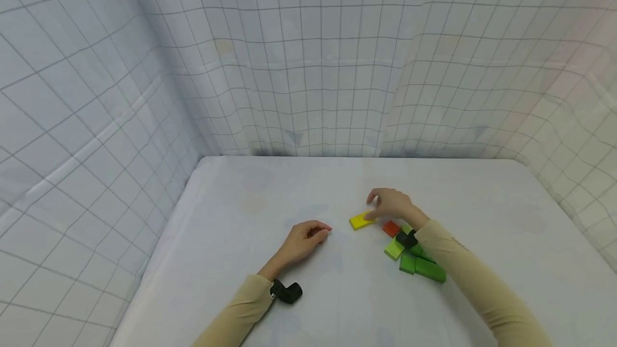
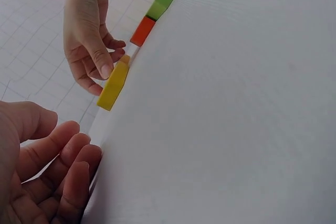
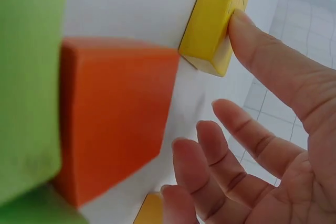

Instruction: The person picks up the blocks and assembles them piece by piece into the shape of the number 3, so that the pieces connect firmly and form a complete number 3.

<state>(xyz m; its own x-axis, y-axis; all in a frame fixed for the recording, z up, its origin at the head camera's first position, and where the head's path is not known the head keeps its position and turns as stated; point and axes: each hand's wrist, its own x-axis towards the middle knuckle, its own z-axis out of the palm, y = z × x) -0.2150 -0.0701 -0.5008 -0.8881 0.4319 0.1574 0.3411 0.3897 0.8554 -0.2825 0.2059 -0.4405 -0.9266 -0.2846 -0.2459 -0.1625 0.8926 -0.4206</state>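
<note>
A yellow block (image 1: 358, 222) lies flat on the white table, and the thumb of my right hand (image 1: 391, 203) touches it. In the right wrist view, the thumb tip rests on the yellow block (image 3: 212, 24), while the other fingers of the right hand (image 3: 273, 145) are spread and bent, holding nothing. A yellow-orange piece (image 3: 149, 211) shows partly beside those fingertips. My left hand (image 1: 300, 241) rests on the table left of the yellow block, fingers loosely curled and empty; the left wrist view shows this hand (image 2: 44, 166) near the yellow block (image 2: 113, 88).
A red-orange block (image 1: 391, 228) lies near the right wrist. Beside it are a light green block (image 1: 394, 249) and several darker green ones (image 1: 430, 270), partly under the right wrist camera and sleeve. Grid-patterned white curtains (image 1: 308, 68) stand behind the table (image 1: 270, 186) and at its sides.
</note>
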